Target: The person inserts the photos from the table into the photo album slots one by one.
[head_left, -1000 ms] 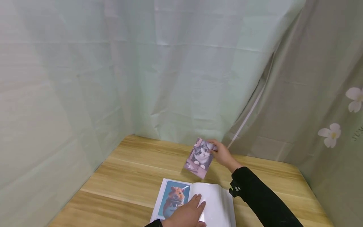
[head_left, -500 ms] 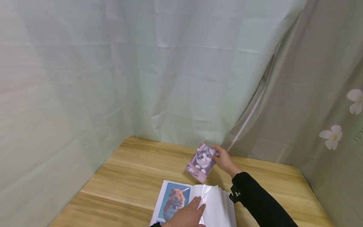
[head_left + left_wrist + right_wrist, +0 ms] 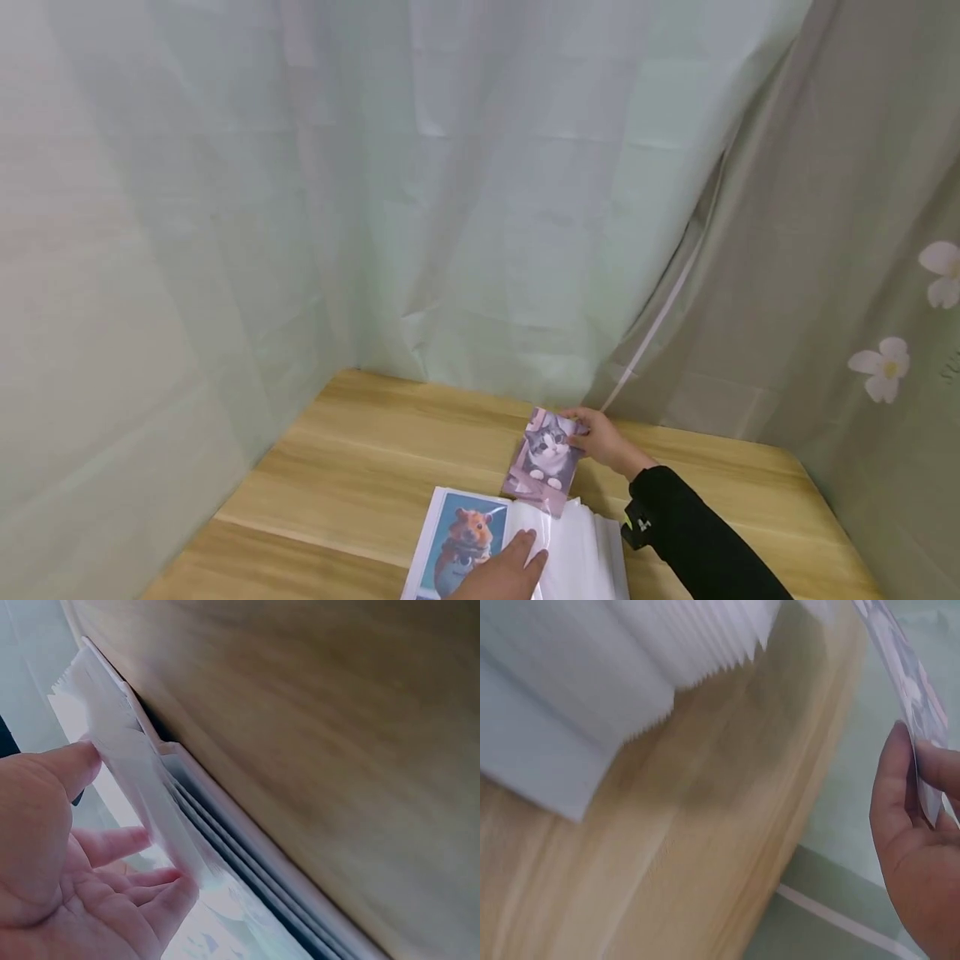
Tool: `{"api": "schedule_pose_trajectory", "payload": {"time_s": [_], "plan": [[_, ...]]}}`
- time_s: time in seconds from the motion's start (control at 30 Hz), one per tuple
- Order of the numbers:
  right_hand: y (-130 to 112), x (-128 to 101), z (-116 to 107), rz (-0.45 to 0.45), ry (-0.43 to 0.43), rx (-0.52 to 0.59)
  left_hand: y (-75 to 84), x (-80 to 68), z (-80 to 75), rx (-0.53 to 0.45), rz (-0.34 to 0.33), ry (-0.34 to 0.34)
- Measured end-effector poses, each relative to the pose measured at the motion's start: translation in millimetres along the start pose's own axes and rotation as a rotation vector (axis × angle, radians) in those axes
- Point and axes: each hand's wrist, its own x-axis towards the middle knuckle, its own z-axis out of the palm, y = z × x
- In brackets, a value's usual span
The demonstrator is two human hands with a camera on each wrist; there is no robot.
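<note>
Since the earlier frames, the cat photo [image 3: 547, 458] had come down from above the tabletop and nearer the person, so that its lower edge now lay at the top edge of the open album [image 3: 570, 550]. The right hand [image 3: 607, 440] pinched the photo by its upper right corner, thumb on the near face and fingers [image 3: 937, 769] behind it; the photo stood tilted, picture side facing the person. The left hand [image 3: 501, 573] lay flat on the album near the fold, fingers straight and spread, with fingertips [image 3: 176, 889] pressed against a clear sleeve that the left wrist view showed lifted slightly off the stacked pages. On the album's left page sat a hamster picture [image 3: 465, 542], partly covered by the left hand. The album's right pages were blank and white, their serrated edges fanned out in the right wrist view. The album lay at the near edge of the wooden table [image 3: 360, 467]; bare wood stretched to its left and behind it up to the pale green curtain [image 3: 450, 208]. A darker curtain with white flowers [image 3: 877, 367] hung along the table's right edge.
</note>
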Motion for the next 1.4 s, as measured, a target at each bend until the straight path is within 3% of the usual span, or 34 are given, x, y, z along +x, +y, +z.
{"api": "schedule_pose_trajectory", "payload": {"time_s": [0.33, 0.7, 0.9, 1.07, 1.27, 1.4], "plan": [[-7.2, -2.9, -19.4, -0.032, -0.114, -0.092, 2.2, 0.6, 4.6, 0.014, 0.012, 0.060], [-31.9, 1.3, -20.7, -0.079, -0.143, -0.268, 2.8, 3.4, 7.2, -0.039, -0.007, 0.027], [-38.0, 2.5, -11.2, -0.063, -0.220, -0.278, 4.1, 4.1, 7.0, -0.106, -0.055, -0.026], [-35.4, 0.7, -3.7, -0.070, -0.287, -0.284, 3.4, 4.8, 7.5, -0.137, -0.065, -0.031], [-30.8, -4.3, -1.5, -0.055, -0.313, -0.271, 4.2, 4.6, 6.4, -0.162, -0.102, -0.033], [-27.9, -5.6, -0.1, -0.050, -0.336, -0.265, 4.2, 3.7, 5.8, -0.151, -0.091, -0.028]]}}
